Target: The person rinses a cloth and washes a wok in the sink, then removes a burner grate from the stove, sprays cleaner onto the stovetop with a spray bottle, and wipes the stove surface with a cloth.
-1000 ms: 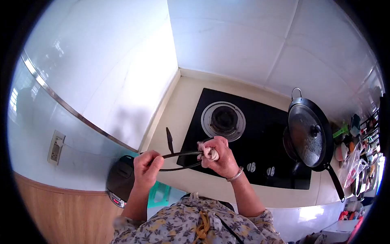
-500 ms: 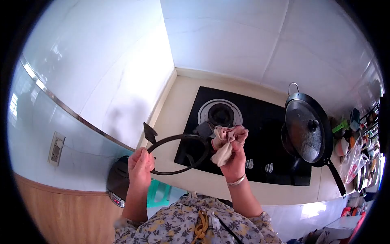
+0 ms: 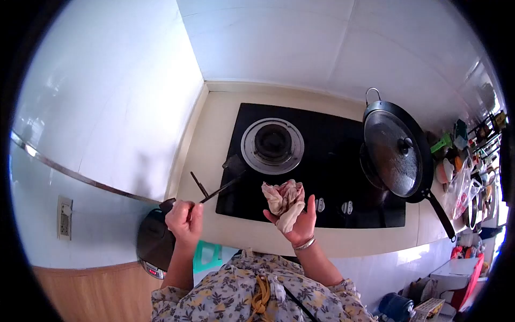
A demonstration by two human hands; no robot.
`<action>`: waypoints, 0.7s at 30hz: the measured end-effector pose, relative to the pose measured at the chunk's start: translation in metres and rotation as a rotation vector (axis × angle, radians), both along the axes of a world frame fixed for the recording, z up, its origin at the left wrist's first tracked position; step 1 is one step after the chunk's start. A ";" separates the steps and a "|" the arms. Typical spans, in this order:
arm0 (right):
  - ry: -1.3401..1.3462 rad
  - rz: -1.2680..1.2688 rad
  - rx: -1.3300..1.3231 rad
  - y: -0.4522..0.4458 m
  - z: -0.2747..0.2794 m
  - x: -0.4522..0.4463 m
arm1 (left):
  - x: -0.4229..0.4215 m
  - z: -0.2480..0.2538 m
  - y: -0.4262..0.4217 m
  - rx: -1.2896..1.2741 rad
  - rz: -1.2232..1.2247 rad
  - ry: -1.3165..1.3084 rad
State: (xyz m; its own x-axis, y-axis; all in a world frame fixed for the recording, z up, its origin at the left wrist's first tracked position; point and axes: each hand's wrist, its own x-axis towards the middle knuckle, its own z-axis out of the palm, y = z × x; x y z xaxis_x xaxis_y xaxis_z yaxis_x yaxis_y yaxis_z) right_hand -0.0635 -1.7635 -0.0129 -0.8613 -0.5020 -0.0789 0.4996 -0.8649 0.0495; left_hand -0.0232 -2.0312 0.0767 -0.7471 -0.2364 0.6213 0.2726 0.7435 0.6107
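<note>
My left hand [image 3: 185, 221] is closed around the edge of a black pan support ring [image 3: 222, 190], held in the air and seen nearly edge-on with its prongs sticking out. In my right hand [image 3: 302, 229] lies a crumpled, pinkish-beige cloth [image 3: 284, 197], bunched across the palm and fingers with the thumb apart from it. Both hands are over the front of a black glass gas stove [image 3: 327, 134]. Its left burner [image 3: 273, 141] has a dark centre inside a silver drip ring and bears no pan support.
A black frying pan [image 3: 425, 144] with a glass lid [image 3: 391, 161] sits on the stove's right side, handle toward the front. Farther right are plastic bags [image 3: 462, 190] and kitchen items. A dark rice cooker [image 3: 155, 236] and a green stool [image 3: 206, 256] stand low at the left.
The ring has turned from showing its round opening to edge-on. My right hand with the cloth has moved away from it, its thumb spreading. The view has shifted, showing the left burner fully.
</note>
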 end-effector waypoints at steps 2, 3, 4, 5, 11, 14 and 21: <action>-0.011 -0.017 0.004 0.002 -0.001 0.000 | -0.003 -0.012 -0.003 -0.137 -0.035 0.017; -0.019 -0.023 0.002 0.002 -0.002 0.001 | -0.004 -0.017 -0.004 -0.133 -0.049 0.016; -0.022 -0.038 0.007 0.002 -0.004 0.001 | -0.005 -0.020 -0.005 -0.221 -0.096 0.056; -0.052 -0.059 0.039 0.002 -0.005 0.001 | -0.006 -0.023 -0.006 -0.307 -0.143 0.098; -0.029 -0.163 0.050 -0.001 -0.002 0.004 | 0.005 -0.036 -0.008 -0.439 -0.285 0.087; -0.010 -0.224 0.022 -0.004 0.006 0.008 | 0.011 -0.048 -0.017 -0.490 -0.374 0.072; 0.063 -0.369 0.023 -0.026 0.025 0.018 | 0.019 -0.076 -0.028 -0.410 -0.536 -0.110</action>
